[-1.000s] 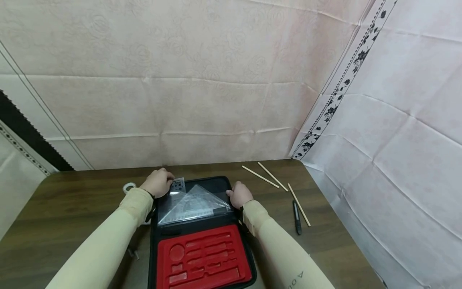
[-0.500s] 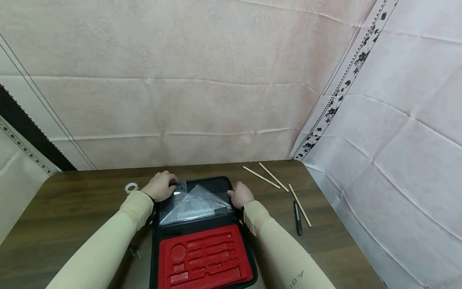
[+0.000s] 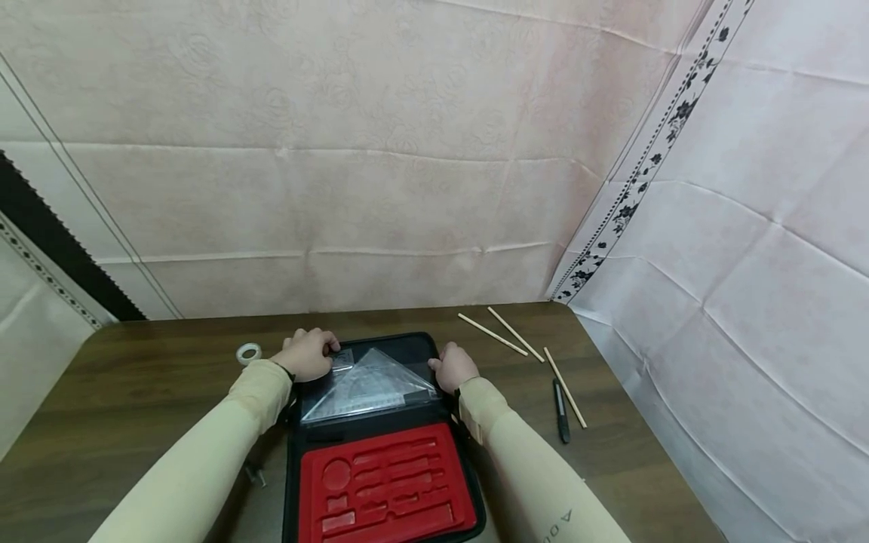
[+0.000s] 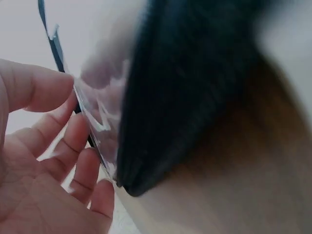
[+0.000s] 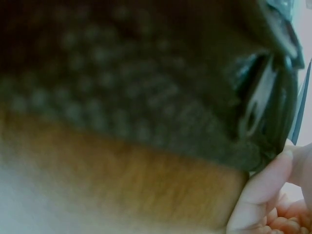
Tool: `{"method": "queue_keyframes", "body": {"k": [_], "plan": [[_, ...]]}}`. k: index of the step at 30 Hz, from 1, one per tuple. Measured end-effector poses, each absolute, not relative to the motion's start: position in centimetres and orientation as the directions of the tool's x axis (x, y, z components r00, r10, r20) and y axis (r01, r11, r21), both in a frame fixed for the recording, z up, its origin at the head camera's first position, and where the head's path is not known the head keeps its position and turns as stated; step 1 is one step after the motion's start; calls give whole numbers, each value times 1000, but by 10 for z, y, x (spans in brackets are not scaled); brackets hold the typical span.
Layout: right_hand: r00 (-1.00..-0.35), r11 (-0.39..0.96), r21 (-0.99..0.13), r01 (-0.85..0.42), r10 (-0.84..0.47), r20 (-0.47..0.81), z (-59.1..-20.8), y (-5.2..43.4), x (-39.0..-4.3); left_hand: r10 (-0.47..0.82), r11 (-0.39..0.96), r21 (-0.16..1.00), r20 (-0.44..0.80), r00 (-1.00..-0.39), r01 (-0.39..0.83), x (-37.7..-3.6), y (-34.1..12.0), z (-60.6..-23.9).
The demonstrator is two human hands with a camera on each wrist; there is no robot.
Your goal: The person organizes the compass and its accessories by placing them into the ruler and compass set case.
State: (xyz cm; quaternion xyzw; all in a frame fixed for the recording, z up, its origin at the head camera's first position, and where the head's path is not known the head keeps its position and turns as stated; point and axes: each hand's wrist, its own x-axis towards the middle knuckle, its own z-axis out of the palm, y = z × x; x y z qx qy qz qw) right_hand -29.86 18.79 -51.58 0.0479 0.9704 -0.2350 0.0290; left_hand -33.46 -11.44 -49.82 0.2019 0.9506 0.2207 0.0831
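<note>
From the head view, the left hand (image 3: 308, 354) and right hand (image 3: 453, 367) curl onto opposite edges of the open black case (image 3: 383, 445), the clear set square (image 3: 366, 383) lying between them.

The left wrist view alone shows fingers (image 4: 73, 146) pinching the clear plastic sleeve (image 4: 100, 122).

The right wrist view shows a fingertip (image 5: 261, 190) against the case's zipper edge (image 5: 253, 107); whether it grips, I cannot tell.

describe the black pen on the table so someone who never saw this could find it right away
Start at the open black case with the red foam tray in the middle of the brown table. Look to the right of it, past the person's right hand, where thin pale wooden sticks lie scattered. The black pen lies beside the nearest stick, the only dark, thicker rod among them.
</note>
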Motion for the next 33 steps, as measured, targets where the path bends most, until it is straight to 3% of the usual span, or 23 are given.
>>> {"method": "queue_keyframes", "body": {"k": [13,33], "plan": [[-994,885,-454,100,71,-81,-516,188,-299,402,847,444,-177,-898,291,-335,-105,-501],[-995,889,-447,99,74,-74,-516,188,-299,473,760,542,-86,-877,358,-332,-103,-496]]}}
